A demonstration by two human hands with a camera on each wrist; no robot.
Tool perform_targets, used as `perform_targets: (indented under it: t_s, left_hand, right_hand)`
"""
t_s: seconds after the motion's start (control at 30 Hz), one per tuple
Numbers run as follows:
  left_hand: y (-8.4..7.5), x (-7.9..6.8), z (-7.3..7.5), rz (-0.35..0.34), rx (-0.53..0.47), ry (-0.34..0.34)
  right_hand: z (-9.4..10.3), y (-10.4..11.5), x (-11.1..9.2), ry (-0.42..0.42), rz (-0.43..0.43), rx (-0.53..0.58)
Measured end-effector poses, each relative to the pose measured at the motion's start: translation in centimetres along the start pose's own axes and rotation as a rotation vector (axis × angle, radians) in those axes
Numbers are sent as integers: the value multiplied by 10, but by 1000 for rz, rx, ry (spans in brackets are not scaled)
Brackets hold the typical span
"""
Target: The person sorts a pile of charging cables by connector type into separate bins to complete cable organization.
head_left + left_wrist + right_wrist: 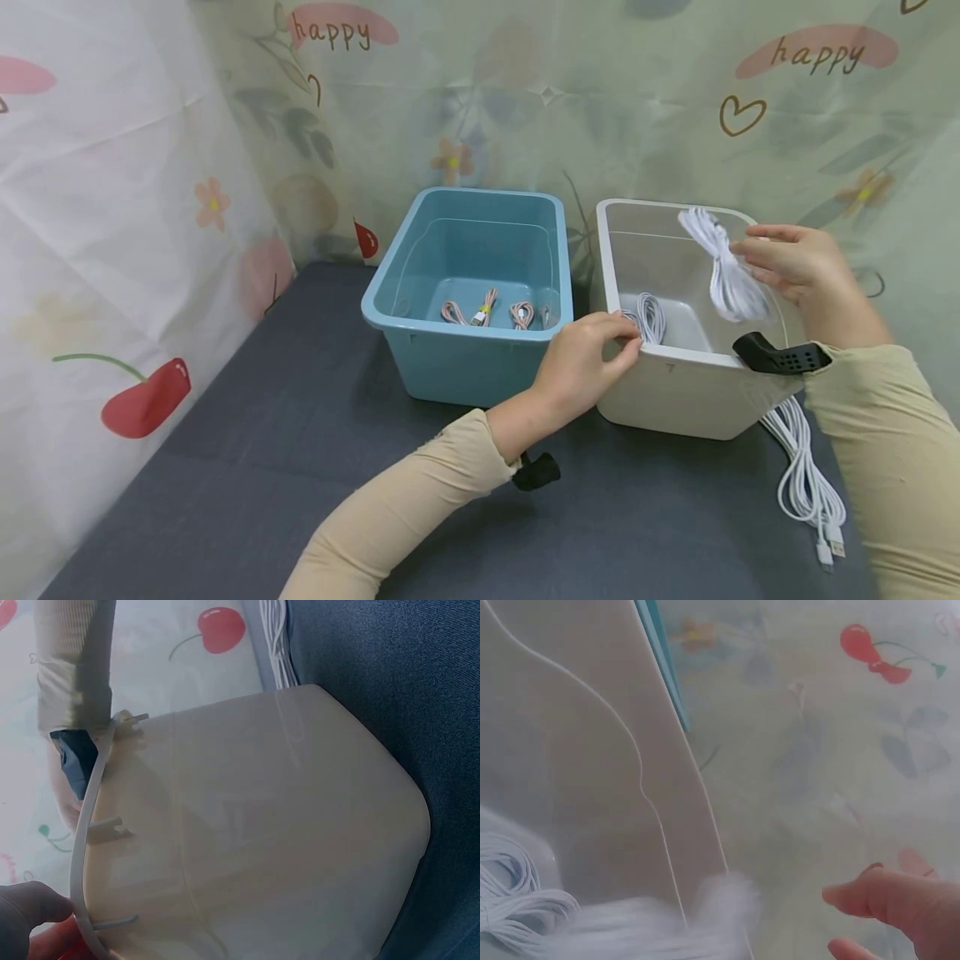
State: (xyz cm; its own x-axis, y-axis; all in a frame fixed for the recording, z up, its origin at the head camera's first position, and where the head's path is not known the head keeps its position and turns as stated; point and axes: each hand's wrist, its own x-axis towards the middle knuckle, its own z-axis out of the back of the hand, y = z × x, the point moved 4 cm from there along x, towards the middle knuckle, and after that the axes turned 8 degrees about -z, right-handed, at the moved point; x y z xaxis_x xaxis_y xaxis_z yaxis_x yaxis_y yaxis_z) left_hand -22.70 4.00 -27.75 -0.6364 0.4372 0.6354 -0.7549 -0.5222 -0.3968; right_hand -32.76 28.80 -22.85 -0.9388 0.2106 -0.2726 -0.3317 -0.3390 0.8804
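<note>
My left hand (pixel 581 358) pinches the front left rim of the white bin (pixel 697 392) between thumb and fingers; the left wrist view shows the thumb on that rim too. Over the same bin is a bundled white cable (pixel 723 267), blurred in the right wrist view. Beside it is my right hand (pixel 798 271). In the right wrist view its fingers (pixel 877 900) are spread apart, with a gap between them and the bundle. Inside the bin lies a coiled white cable (pixel 649 317), partly behind the front wall and left fingers.
Left of the white bin stands a blue bin (pixel 465 362) with several small pinkish cables (pixel 522 314) on its floor. A long white cable (pixel 806 475) lies on the dark tabletop (pixel 247 492) at the right. Patterned curtains (pixel 510 100) hang behind and at the left.
</note>
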Motion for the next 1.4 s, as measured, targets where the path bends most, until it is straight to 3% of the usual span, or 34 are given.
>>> perform_targets:
  t_s: [0.13,0.43,0.73,1.07,1.27,1.4]
  left_hand:
    - [0,0,0,-3,8,-2]
    - [0,-1,0,-8,9,-7]
    - [0,-1,0,-2,6,0]
    - [0,2,1,12,10,-1]
    - [0,1,0,12,8,-1]
    - [0,0,0,13,7,-1]
  right_hand:
    - [0,-2,1,41,22,-83]
    - [-1,1,-4,209,44,220]
    - [8,-1,-19,295,99,277]
    - [34,-28,-41,168,224,360]
    - [46,-48,-60,27,301,509]
    - [53,-63,-70,2,396,622]
